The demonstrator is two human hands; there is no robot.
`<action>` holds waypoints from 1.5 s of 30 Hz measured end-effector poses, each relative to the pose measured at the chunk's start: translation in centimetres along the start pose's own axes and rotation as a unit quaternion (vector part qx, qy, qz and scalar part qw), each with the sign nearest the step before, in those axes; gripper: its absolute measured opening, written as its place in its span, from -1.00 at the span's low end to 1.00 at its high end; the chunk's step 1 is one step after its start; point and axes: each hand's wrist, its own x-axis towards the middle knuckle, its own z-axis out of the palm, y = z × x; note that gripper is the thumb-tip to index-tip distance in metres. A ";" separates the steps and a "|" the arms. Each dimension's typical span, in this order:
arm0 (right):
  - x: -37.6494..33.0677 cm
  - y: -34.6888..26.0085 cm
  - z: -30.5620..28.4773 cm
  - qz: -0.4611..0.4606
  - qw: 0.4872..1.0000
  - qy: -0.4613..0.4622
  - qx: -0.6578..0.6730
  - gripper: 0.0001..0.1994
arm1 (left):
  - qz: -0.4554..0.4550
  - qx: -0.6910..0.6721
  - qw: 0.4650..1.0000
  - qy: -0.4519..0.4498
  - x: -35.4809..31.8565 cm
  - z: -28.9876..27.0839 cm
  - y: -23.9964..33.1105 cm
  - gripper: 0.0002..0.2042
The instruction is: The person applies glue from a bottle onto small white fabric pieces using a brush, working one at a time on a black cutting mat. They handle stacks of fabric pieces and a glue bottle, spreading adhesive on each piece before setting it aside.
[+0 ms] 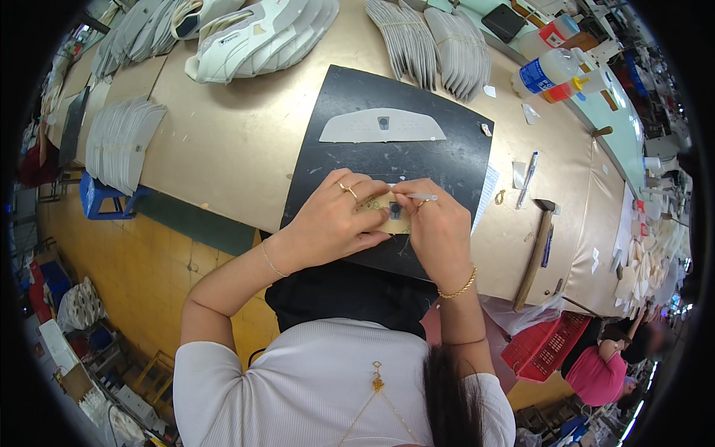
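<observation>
Both hands meet over the near half of a black cutting mat (402, 167). My left hand (331, 216), fingers bent, presses a small beige card-like piece (402, 223) against the mat. A dark rounded patch (395, 211) shows on that piece, partly covered by my fingertips. My right hand (441, 237) pinches a slim pale pen-like tool (424, 197); its tip is hidden between the hands. Farther up the mat lies a flat grey curved shoe part (382, 125) with a dark mark at its middle.
Stacks of grey shoe parts (125, 145) and white shoe uppers (261, 41) stand at left and back. More bundled grey parts (432, 45) sit behind the mat. To the right are a hammer (535, 257), a pen (528, 179) and bottles (547, 72). A red crate (547, 346) stands below.
</observation>
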 end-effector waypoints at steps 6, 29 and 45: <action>-1.2 1.0 -1.5 0.119 0.958 0.142 0.218 -0.92 | -0.058 -0.081 0.995 -0.012 0.3 -0.4 -0.4 -0.63; -2.7 0.8 -3.4 0.104 0.910 0.246 0.317 -0.86 | -0.014 -0.017 1.000 -0.015 0.1 -0.3 -0.2 -0.62; -3.2 0.9 -2.8 0.133 0.918 0.216 0.304 -0.87 | -0.030 -0.030 0.999 -0.007 -0.3 0.1 -0.3 -0.63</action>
